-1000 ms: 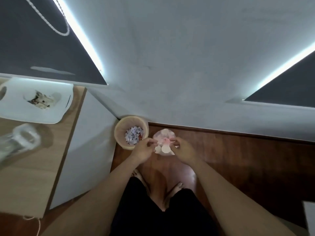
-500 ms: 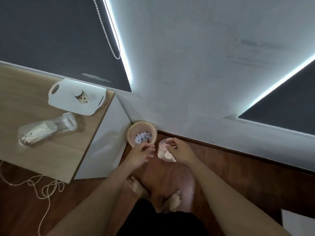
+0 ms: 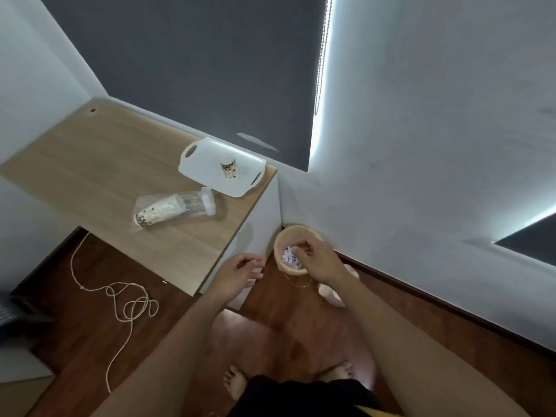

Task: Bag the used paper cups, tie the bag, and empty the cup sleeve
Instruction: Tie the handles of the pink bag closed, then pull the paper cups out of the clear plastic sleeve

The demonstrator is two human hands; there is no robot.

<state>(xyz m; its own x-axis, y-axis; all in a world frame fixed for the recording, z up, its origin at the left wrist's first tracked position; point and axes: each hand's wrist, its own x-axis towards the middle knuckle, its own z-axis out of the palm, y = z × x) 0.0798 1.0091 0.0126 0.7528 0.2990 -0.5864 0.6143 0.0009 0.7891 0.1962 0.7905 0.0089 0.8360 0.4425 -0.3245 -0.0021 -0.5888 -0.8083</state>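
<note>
Placement of the pale pink plastic bag of used cups (image 3: 332,293) is judged the step in hand; it is seen beside the round tan bin (image 3: 296,228), partly hidden by the right hand (image 3: 319,260). That grip is curled over the bin, its hold not discernible; the left hand (image 3: 237,273) is loosely curled, empty. The bag should be lowered gently. The clear plastic cup sleeve (image 3: 171,209) lies on the wooden bench (image 3: 99,164).

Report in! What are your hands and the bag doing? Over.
Left hand open, empty. Right hand over bin, grip unclear. Bag partly hidden beneath right forearm. Sleeve on desk, cups inside.
</note>
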